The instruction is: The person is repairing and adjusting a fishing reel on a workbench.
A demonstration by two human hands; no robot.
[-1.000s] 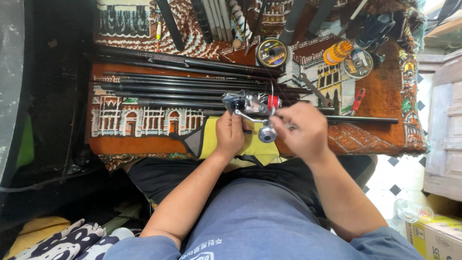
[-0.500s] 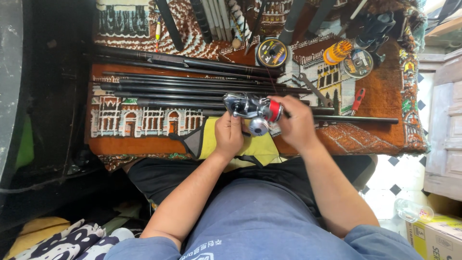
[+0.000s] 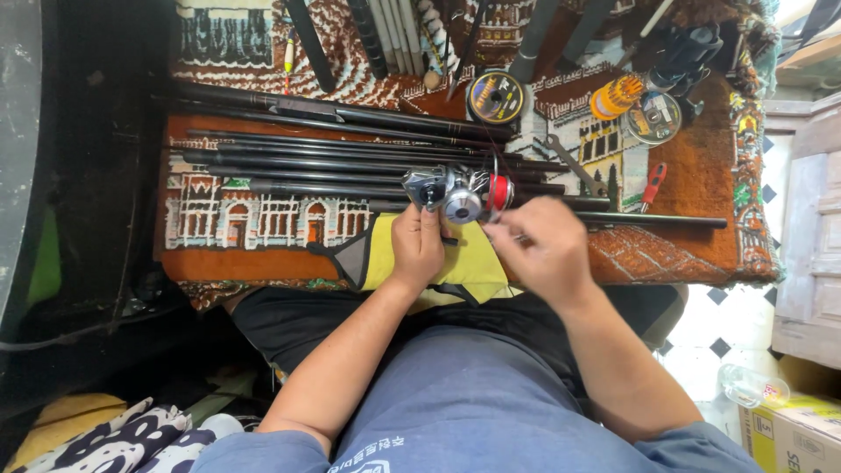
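Nearest the camera are the person's blue shirt (image 3: pixel 473 394) and bare forearms, reaching out over a yellow cloth (image 3: pixel 469 263) at the near edge of the worktop. The left hand (image 3: pixel 418 245) is closed around the foot of a silver fishing reel (image 3: pixel 451 191), holding it just above the cloth with its red spool (image 3: pixel 499 190) turned to the right. The right hand (image 3: pixel 539 250) sits just right of the reel, fingers pinched together beside the spool; it is blurred, and I cannot tell whether they hold line or some small part. To do this well, I would judge that the left hand should keep the reel steady and low over the cloth, so anything dropped lands there, while the right works in small, light motions close to the spool. Beyond the reel, a bundle of dark rod sections (image 3: pixel 350 158) lies across a patterned rug (image 3: pixel 263 219) showing buildings in brown and orange. Further out are a wrench (image 3: pixel 571 164), a red-handled screwdriver (image 3: pixel 650 186), a round line spool (image 3: pixel 495 96) and an orange spool (image 3: pixel 618 95). To the right, black-and-white floor tiles (image 3: pixel 710 333) and a cardboard box (image 3: pixel 788 434) show.
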